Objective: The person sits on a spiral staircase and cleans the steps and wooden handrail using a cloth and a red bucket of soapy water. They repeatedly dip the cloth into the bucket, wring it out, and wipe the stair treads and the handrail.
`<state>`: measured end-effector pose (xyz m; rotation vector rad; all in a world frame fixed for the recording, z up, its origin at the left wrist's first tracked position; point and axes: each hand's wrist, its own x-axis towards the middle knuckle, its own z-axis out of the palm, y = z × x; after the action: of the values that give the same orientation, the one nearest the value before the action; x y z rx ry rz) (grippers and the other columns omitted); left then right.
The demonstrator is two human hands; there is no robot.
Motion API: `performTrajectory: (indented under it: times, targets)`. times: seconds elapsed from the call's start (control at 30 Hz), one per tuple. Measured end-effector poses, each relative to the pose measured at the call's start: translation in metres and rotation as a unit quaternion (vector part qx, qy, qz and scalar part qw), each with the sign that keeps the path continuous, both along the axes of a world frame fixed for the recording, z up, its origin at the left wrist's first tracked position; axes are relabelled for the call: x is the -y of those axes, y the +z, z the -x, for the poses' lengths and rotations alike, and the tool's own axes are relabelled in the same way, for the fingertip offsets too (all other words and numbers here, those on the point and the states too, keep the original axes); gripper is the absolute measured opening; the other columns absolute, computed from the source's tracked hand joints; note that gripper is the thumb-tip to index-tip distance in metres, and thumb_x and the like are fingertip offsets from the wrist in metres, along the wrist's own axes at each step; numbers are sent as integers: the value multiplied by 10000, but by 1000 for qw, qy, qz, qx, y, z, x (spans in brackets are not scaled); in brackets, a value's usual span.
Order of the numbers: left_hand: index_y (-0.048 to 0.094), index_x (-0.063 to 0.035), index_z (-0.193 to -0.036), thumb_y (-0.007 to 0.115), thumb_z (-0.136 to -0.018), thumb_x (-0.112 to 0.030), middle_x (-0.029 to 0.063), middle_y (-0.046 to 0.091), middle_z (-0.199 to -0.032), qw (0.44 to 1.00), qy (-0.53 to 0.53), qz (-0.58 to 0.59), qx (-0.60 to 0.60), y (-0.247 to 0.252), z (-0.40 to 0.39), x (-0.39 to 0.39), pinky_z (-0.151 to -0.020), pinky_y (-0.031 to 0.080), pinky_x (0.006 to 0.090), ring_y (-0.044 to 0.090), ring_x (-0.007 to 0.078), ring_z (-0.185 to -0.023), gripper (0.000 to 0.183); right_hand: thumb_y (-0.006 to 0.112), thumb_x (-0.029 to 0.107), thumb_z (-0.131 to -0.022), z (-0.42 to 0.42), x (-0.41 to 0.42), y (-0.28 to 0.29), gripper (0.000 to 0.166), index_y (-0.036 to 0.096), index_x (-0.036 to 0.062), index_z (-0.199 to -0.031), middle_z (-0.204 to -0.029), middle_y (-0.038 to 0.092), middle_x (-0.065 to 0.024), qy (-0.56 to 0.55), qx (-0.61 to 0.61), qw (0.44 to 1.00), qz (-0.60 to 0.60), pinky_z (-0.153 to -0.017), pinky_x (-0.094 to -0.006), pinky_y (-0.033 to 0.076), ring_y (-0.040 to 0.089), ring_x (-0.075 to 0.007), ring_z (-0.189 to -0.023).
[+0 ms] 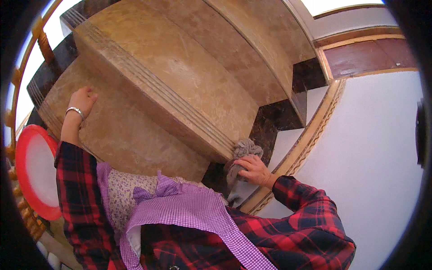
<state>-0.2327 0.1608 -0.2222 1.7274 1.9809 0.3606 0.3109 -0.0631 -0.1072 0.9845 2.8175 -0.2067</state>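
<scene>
My right hand (252, 170) grips a bunched grey cloth (248, 148) at the right end of a brown stone stair step (175, 111), where its grooved edge meets the dark stone skirting (268, 123). Part of the cloth hangs below my fingers. On the left, my left hand (83, 99), a silver bracelet at its wrist, is over the tread of the lower step (111, 114) with its fingers bent and nothing seen in them. Whether its fingertips touch the stone I cannot tell.
A red-rimmed round basin (20, 168) is at the left beside my sleeve, near a wooden railing (44, 44). More steps rise beyond. Along the right run a moulded trim (310, 138) and a white wall (364, 135), with a reddish-brown panel (368, 57) at the upper right.
</scene>
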Motion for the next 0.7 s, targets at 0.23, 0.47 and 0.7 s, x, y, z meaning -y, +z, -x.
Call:
performTrajectory:
  times: [0.23,0.47,0.7]
  targets:
    - [604,-5,-1105,611,-795,-259,204,609,-1107,1000,-5,7,17,10,-7,0,-908,448,403,570,355,-1046,401,650,133,-611,79,-50,-22,275,575,116,-876,-1296,485,-85,55,28,995,-79,-743,-405,384,457,-244,-1170]
    - [605,-10,-1097,615,-799,-279,221,604,-1102,998,23,54,-1,-1,2,3,-910,450,408,566,366,-1047,401,630,134,-662,191,-183,-16,231,603,102,-889,-1177,535,-71,64,-53,987,-137,-724,-376,402,502,-232,-1065]
    - [623,-16,-1043,611,-790,-288,228,623,-1041,999,21,28,-18,-20,19,4,-886,459,442,582,378,-1009,372,591,121,-713,139,-276,67,195,628,110,-904,-1200,566,-80,10,-86,907,-412,-798,-407,466,559,-264,-1020]
